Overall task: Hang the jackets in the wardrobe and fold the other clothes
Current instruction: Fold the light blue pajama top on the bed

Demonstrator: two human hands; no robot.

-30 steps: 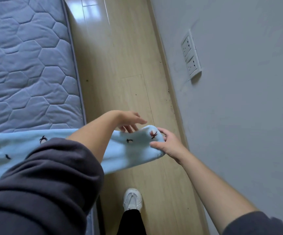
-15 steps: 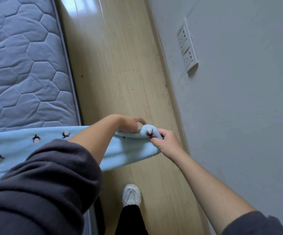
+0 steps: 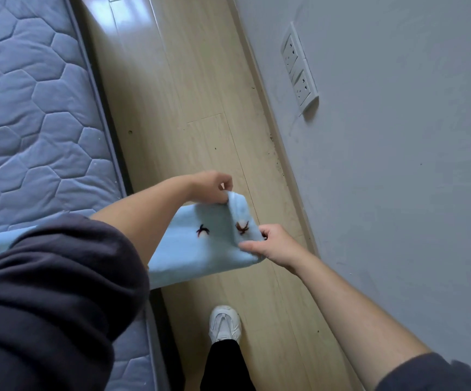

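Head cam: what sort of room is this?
Most likely a bedroom. A quilted mattress lies at the left beside a wood-look floor, sockets sit low on the grey wall, and the left hand and right hand pinch a light blue garment.

Both hands held the end of a light blue garment out over the wooden floor. The left hand pinched its far corner; the right hand pinched the near corner. The garment trailed back onto the quilted mattress. A white shoe stood below.
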